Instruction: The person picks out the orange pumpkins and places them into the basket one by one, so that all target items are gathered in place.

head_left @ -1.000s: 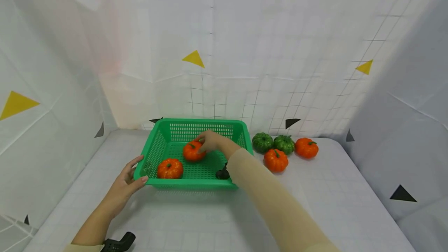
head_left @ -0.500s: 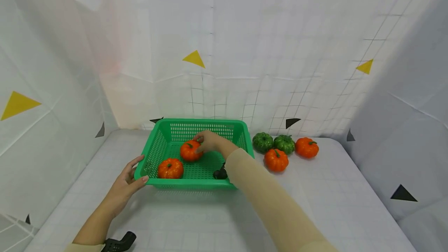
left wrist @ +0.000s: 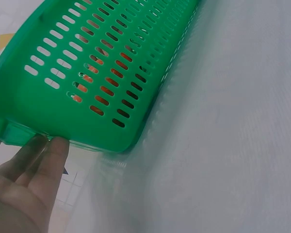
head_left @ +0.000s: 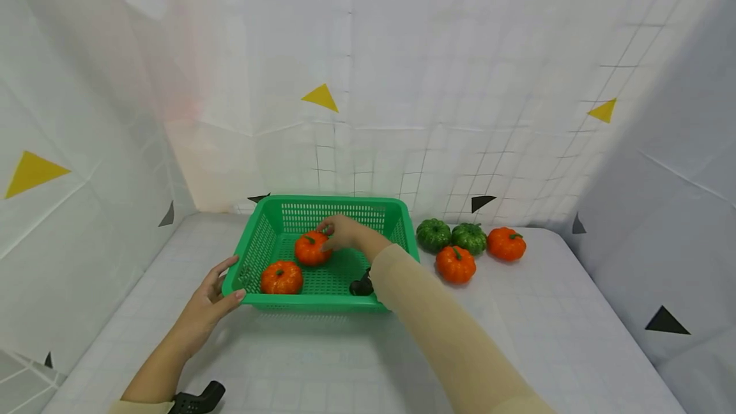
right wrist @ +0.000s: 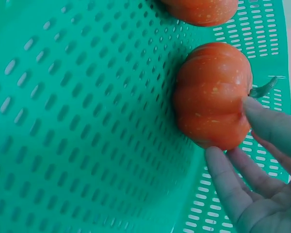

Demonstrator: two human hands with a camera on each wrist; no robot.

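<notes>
A green plastic basket (head_left: 322, 299) stands on the table. My left hand (head_left: 204, 308) holds its front left corner, thumb on the front rim and fingers along the left side. In the left wrist view, fingertips reach under the rim. Inside the basket, my right hand (head_left: 344, 234) pinches a small orange pumpkin (head_left: 308, 250) from its right side. The right wrist view shows the thumb by the green stem and the other fingers against the pumpkin's side (right wrist: 211, 97). A second orange pumpkin (head_left: 282, 278) sits in the front left of the basket.
To the right of the basket are two green pumpkins (head_left: 434, 235) and two orange pumpkins (head_left: 455, 265) on the white table (head_left: 552, 337). A black wrist device (head_left: 198, 398) is on the left arm. White sheets with yellow and black triangles surround the table.
The pumpkin at my right hand has shifted slightly left within the basket, and the hand has moved a little with it. My left hand stays at the basket's corner.
</notes>
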